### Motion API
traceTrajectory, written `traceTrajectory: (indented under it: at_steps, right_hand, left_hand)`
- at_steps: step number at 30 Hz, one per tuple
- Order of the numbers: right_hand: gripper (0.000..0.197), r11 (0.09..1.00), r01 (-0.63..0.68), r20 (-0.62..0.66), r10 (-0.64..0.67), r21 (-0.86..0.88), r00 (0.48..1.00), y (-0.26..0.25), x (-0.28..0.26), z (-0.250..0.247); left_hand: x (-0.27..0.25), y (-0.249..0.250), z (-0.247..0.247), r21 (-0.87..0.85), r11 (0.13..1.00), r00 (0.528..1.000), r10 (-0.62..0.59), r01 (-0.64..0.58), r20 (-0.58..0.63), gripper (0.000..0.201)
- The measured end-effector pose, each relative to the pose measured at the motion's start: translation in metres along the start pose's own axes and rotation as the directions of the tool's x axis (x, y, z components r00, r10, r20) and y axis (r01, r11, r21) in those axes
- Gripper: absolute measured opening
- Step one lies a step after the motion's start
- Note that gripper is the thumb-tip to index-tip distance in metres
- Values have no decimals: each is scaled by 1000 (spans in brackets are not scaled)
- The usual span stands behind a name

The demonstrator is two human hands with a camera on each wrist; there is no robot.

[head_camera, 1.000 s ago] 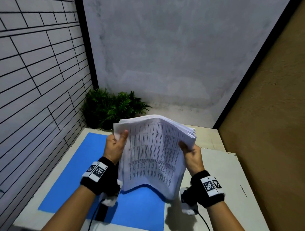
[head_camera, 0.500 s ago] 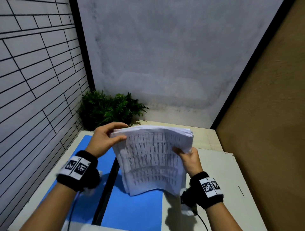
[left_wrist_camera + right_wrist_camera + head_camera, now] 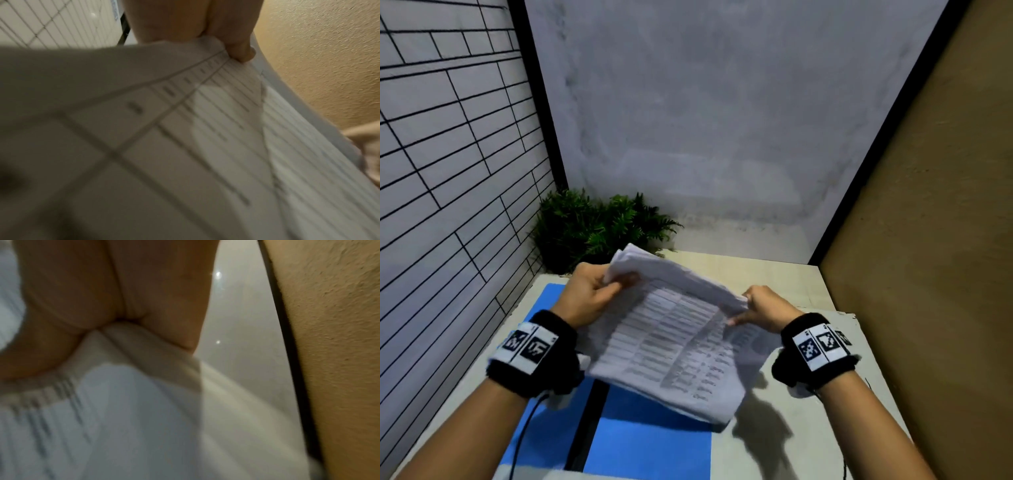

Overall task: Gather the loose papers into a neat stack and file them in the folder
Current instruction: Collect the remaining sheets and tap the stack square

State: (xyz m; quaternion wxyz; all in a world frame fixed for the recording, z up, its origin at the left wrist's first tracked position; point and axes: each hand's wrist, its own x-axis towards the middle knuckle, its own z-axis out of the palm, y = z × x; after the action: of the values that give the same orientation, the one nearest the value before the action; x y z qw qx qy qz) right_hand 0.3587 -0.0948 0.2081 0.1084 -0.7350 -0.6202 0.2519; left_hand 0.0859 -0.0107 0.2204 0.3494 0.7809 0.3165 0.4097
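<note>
A thick stack of printed papers point(image 3: 671, 339) hangs in the air above the open blue folder point(image 3: 650, 442), tilted with its left corner high. My left hand point(image 3: 599, 294) grips the stack's upper left corner, thumb on the printed side. My right hand point(image 3: 760, 308) pinches the upper right edge. In the left wrist view the thumb point(image 3: 240, 48) presses on the top sheet of the papers point(image 3: 185, 146). The right wrist view shows my fingers point(image 3: 102, 296) curled over the papers point(image 3: 123, 418), blurred. The folder's black spine point(image 3: 589, 425) shows below the stack.
The folder lies on a pale table point(image 3: 808, 428). A green plant point(image 3: 592, 229) stands in the back left corner. A tiled wall point(image 3: 448, 171) bounds the left, a grey wall the back, a tan wall point(image 3: 928, 240) the right.
The stack has turned from upright to slanted, its left corner raised and right side lowered. My left hand went from resting on the top edge to gripping the corner. The right hand moved right.
</note>
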Motion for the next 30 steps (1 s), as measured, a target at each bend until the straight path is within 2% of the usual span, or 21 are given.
traceTrajectory:
  at_steps: [3, 4, 6, 8, 9, 10, 11, 13, 15, 16, 18, 20, 22, 24, 26, 28, 30]
  right_hand:
    - [44, 999, -46, 36, 45, 15, 998, 29, -8, -1]
    - [46, 998, -34, 20, 33, 55, 999, 34, -11, -3]
    - [52, 992, -10, -34, 15, 128, 999, 39, -12, -7]
    - [47, 963, -21, -130, 58, 267, 990, 44, -14, -11]
    - [38, 921, -10, -173, 84, 390, 981, 49, -16, -11]
    - [27, 843, 12, -203, 115, 537, 972, 54, -18, -9]
    - [19, 729, 35, -230, 170, 684, 958, 57, -19, -3]
    - [7, 551, 47, -204, 226, 833, 952, 60, -23, 11]
    - [29, 523, 58, -198, 216, 850, 956, 58, -21, 25]
    - [29, 541, 78, -228, 215, 837, 950, 53, -20, 25]
    - [13, 614, 137, -317, 194, 777, 928, 45, -18, 17]
    - [26, 684, 164, -373, 168, 711, 913, 38, -18, 1]
    - [28, 751, 177, -370, 96, 636, 924, 32, -19, -7]
    - [30, 832, 186, -359, 17, 522, 933, 25, -18, -12]
    - [27, 926, 193, -344, -75, 324, 936, 11, -13, -11]
    - [21, 961, 240, -312, -188, 136, 931, -11, -9, -7]
    - [6, 963, 270, -282, -261, -7, 923, -33, -7, -5]
  left_hand:
    - [-8, -16, -14, -94, 995, 995, -44, 36, -85, 14]
    - [-10, -15, -15, -116, 992, 993, -52, 39, -110, 26]
    - [-12, -20, -13, -147, 986, 988, -96, 77, -121, 32]
    - [-12, -25, -13, -122, 985, 976, -140, 120, -164, 52]
    - [-14, -23, -13, -149, 980, 972, -155, 128, -180, 51]
    - [-16, -24, -14, -209, 969, 967, -172, 132, -187, 41]
    - [-18, -21, -14, -290, 947, 962, -197, 137, -189, 30]
    - [-22, -20, -6, -472, 863, 925, -311, 180, -216, 29]
    - [-28, -33, 4, -505, 827, 880, -410, 249, -238, 21]
    - [-30, -42, 8, -489, 823, 867, -441, 288, -231, 19]
    - [-35, -68, 8, -468, 809, 839, -497, 356, -221, 16]
    - [-36, -86, 5, -431, 797, 819, -540, 424, -192, 18]
    - [-34, -93, 2, -254, 854, 852, -500, 454, -159, 28]
    - [-29, -88, 3, 12, 910, 910, -414, 415, -31, 28]
    - [-22, -68, 10, 206, 933, 923, -333, 294, 190, 26]
    - [-11, -48, 28, 236, 955, 922, -247, 179, 299, 16]
    - [-1, -25, 45, 138, 980, 939, -180, 145, 292, 5]
